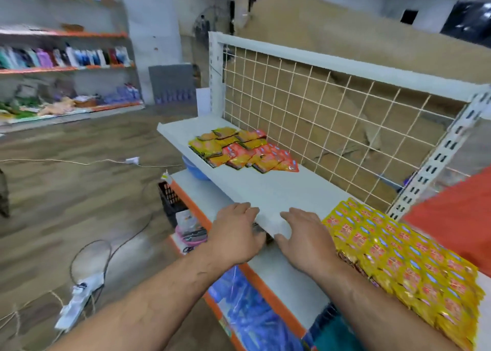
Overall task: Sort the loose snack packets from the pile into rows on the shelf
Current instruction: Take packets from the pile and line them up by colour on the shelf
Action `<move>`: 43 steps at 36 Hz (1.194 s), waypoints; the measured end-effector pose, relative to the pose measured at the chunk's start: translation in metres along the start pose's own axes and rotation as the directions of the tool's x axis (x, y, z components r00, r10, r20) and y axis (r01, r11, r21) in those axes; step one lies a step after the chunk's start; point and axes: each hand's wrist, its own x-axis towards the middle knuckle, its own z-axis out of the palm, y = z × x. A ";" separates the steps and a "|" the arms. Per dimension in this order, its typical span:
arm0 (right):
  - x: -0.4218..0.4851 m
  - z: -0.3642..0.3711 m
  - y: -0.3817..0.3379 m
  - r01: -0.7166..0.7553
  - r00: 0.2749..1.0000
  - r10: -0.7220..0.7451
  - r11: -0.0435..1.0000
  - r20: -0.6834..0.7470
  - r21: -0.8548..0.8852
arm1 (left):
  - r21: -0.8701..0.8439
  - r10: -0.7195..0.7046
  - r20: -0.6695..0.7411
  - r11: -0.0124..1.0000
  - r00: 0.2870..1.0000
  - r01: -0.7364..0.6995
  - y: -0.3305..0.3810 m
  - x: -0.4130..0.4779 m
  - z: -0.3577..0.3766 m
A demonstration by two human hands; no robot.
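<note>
Shelf edge bears left hand, right hand.

Your left hand covers a dark item at the shelf edge, so you cannot tell what it is. The yellow packet rows run out of view at lower right, and print on the far pile is blurred.

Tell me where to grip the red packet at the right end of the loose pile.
Pinch the red packet by its free right edge, coming from the bare part of the shelf: it lies flat, and the pile crowds its left side.
</note>
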 end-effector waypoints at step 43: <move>0.392 0.072 -0.149 -0.064 0.997 0.068 0.994 -0.034 0.087 | 0.316 -0.297 0.157 0.919 0.942 0.237 -0.297 0.301 0.010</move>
